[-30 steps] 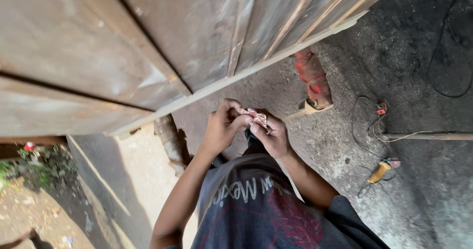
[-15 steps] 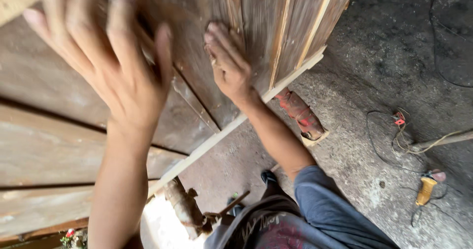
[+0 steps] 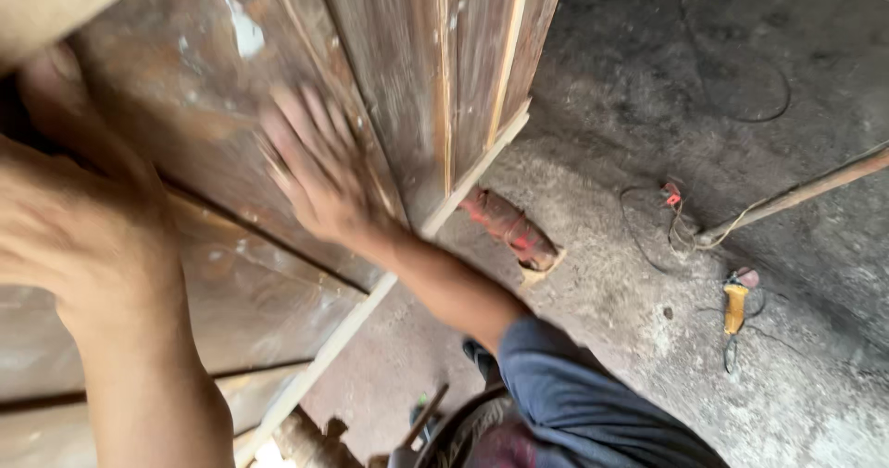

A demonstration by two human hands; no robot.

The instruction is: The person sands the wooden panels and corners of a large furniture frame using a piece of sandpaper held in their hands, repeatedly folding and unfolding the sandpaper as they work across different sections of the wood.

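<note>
Panels point(image 3: 278, 79) of rusty brown metal are filling the top and left, leaning over the gray floor point(image 3: 648, 88). On the left, the left hand point(image 3: 83, 218) is pressing against a panel, close to the camera and blurry. I cannot tell how its fingers are sitting. Next to it, the right hand point(image 3: 319, 176) is lying flat on a panel with its fingers point(image 3: 296, 121) spread apart and pointing up. Both hands are touching the metal, not gripping it. A pale wood strip point(image 3: 463, 186) is running along the panel's lower edge, just beside the right wrist. Below the strip, a red thing point(image 3: 509, 227) is lying on the floor. Farther right, a thin wire point(image 3: 648, 237) is curling near a long stick point(image 3: 796, 190). A small yellow tool point(image 3: 734, 306) is lying below them, well apart from the hands.
</note>
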